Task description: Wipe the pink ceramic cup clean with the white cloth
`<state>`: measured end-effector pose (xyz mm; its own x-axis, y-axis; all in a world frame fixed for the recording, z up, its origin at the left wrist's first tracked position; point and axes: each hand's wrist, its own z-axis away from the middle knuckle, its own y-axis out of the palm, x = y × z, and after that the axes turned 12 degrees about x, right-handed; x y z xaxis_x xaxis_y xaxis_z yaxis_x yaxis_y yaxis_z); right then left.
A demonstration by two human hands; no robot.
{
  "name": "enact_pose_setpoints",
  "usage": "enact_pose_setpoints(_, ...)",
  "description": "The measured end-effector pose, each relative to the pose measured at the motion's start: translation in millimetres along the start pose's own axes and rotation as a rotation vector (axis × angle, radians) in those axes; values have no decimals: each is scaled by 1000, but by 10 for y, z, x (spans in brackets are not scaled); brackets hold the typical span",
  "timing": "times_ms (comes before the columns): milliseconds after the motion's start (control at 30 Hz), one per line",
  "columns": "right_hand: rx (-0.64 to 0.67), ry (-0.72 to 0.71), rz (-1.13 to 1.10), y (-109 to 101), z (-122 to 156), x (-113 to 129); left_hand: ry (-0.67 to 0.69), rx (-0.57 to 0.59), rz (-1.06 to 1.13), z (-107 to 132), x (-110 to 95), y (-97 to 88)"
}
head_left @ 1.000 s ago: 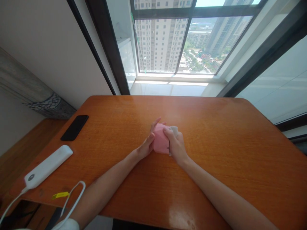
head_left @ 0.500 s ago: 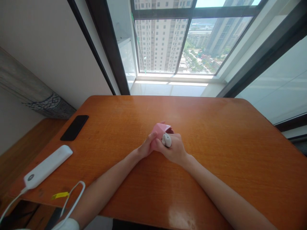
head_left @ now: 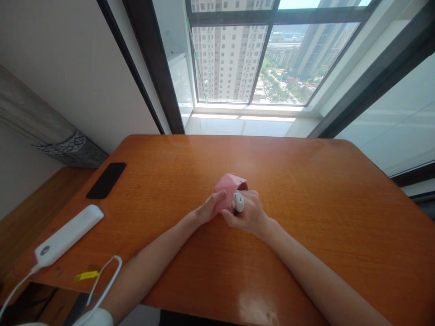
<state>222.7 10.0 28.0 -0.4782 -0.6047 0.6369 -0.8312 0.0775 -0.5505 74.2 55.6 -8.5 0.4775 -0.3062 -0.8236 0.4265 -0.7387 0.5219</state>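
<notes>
A small pink pouch [head_left: 228, 186] stands on the orange wooden table [head_left: 306, 190], near its middle, with its mouth turned up and to the right. My left hand [head_left: 209, 208] grips the pouch's near left side, thumb on top. My right hand [head_left: 248, 213] is closed around a small white rounded object [head_left: 237, 201] and holds it right against the pouch's near right side.
A black phone [head_left: 106, 180] lies flat at the table's left. A white oblong device [head_left: 68, 235] with a white cable [head_left: 102, 280] sits at the near left corner. A large window rises beyond the table's far edge.
The white object came round from behind the pouch to its near side in my right hand. The pouch's mouth has turned up into view.
</notes>
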Motion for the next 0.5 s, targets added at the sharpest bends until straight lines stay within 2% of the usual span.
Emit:
enact_pose_setpoints(67, 23, 61, -23, -4, -19, 12, 3, -8, 16, -8, -9, 15)
enact_pose_setpoints(133, 3, 270, -218, -8, -68, 56, 21, -12, 14, -16, -21, 33)
enact_pose_setpoints(233, -201, 599, -640, -13, -154, 127, 98, 6, -57, -26, -35, 50)
enact_pose_setpoints(300, -338, 709, -805, -12, -177, 145, 135, 10, -159, -29, -35, 43)
enact_pose_setpoints(333, -358, 732, -823, -9, -171, 142, 141, -2, -208, -29, -33, 33)
enact_pose_setpoints(400, -314, 707, -727, 0, -124, 111, 115, -31, -255, -22, -30, 7)
enact_pose_setpoints(433, -256, 641, -627, 4, -91, 87, 89, -40, -243, -16, -31, -7)
enact_pose_setpoints(500, -101, 397, -373, 6, -29, 34, 21, -32, -153, -2, -40, -25)
